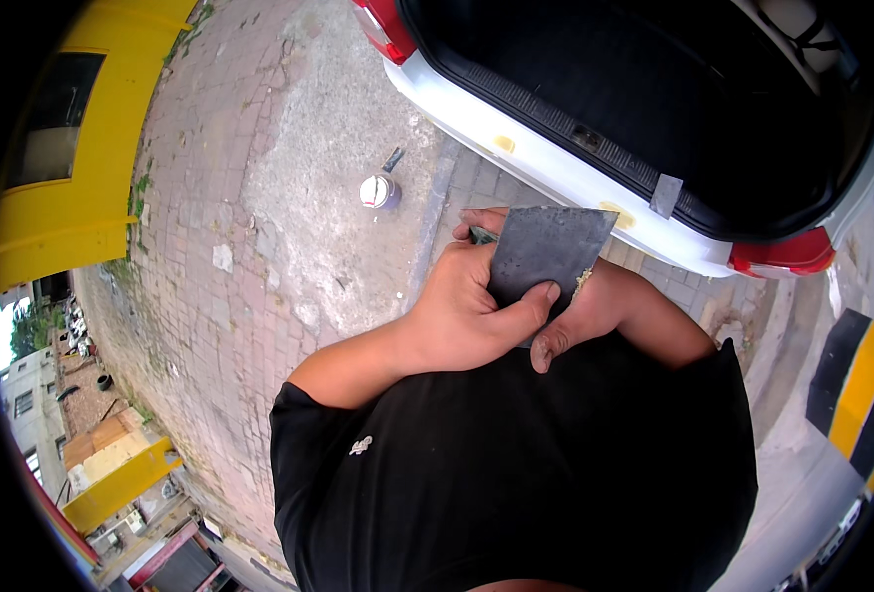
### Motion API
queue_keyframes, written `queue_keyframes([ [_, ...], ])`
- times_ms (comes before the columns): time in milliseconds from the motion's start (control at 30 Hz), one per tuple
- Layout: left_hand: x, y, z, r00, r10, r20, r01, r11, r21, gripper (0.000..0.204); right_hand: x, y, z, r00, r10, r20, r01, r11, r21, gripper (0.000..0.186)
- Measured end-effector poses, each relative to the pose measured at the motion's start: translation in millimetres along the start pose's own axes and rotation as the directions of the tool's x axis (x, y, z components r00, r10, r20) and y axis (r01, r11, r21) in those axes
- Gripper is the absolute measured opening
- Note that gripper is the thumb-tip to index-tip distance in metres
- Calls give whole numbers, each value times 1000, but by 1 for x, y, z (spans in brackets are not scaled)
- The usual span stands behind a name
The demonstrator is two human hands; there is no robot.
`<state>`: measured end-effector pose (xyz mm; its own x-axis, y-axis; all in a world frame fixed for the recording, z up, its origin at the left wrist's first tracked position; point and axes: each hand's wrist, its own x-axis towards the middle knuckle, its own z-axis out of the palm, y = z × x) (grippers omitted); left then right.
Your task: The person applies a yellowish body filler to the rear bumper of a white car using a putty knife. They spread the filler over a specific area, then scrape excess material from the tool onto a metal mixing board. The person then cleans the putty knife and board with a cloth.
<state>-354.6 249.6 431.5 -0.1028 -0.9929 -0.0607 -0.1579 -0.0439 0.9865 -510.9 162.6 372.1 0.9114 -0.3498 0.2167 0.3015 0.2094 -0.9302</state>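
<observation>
In front of my chest is a flat dark grey plate point(552, 247), with yellowish putty-like residue along its right edge. My left hand point(464, 308) is closed on its near left side, the thumb pressed flat on the upper face. My right hand point(595, 308) comes in from the right and curls beneath the plate, its thumb bent below the near edge. Fingertips and a bit of dark green material point(483, 236) show past the plate's left side. The plate hides most of the right fingers and what they grip. Beyond it, the white car bumper point(545, 163) bears yellowish patches point(616, 212).
The car's trunk point(614, 79) stands open, and a small grey sheet point(666, 195) lies over its sill. A white can point(379, 191) sits on the paving beside a dark-handled tool point(393, 159). A yellow structure point(101, 138) is at left, a black-and-yellow striped block point(856, 390) at right.
</observation>
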Motion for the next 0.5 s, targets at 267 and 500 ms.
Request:
queue_keyframes([
  [267,5,4,8,989,-82,-119,72,993,-90,12,2,2,-7,1000,2,4,-2,999,43,98],
  [500,12,-3,-2,977,-51,-209,13,984,-176,10,0,1,-6,999,-11,-39,15,995,102,103],
])
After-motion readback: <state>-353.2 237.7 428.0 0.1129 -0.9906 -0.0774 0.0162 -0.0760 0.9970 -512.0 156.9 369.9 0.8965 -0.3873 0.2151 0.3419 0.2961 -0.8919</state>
